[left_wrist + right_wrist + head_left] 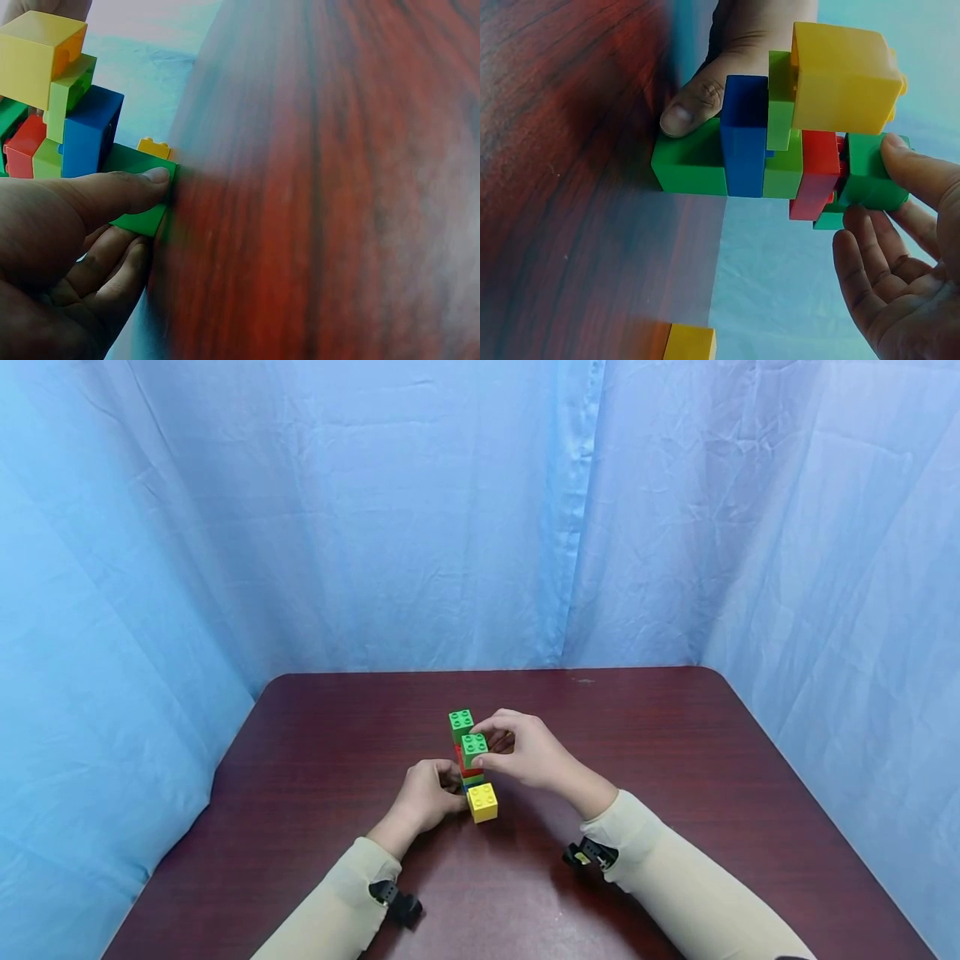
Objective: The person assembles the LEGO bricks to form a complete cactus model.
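Toy building bricks form a stack in front of me. My left hand (pixel 427 797) grips its green base brick (pixel 139 161) between thumb and fingers, low against the table. Above the base come a blue brick (pixel 744 142), thin lime bricks (pixel 783 176) and a red brick (pixel 817 169). A yellow brick (pixel 482 803) juts out on the near side. With thumb and fingertips, my right hand (pixel 528 747) pinches a green brick (pixel 870 176) at the top, on the red one; whether it is pressed fully down I cannot tell. Another green brick (pixel 461 723) sits at the far side.
A loose yellow brick (pixel 690 343) lies on the dark reddish-brown table (pixel 345 718) beyond the stack, mostly hidden behind my right hand in the head view. Light blue curtains (pixel 420 527) hang around the table's back and sides.
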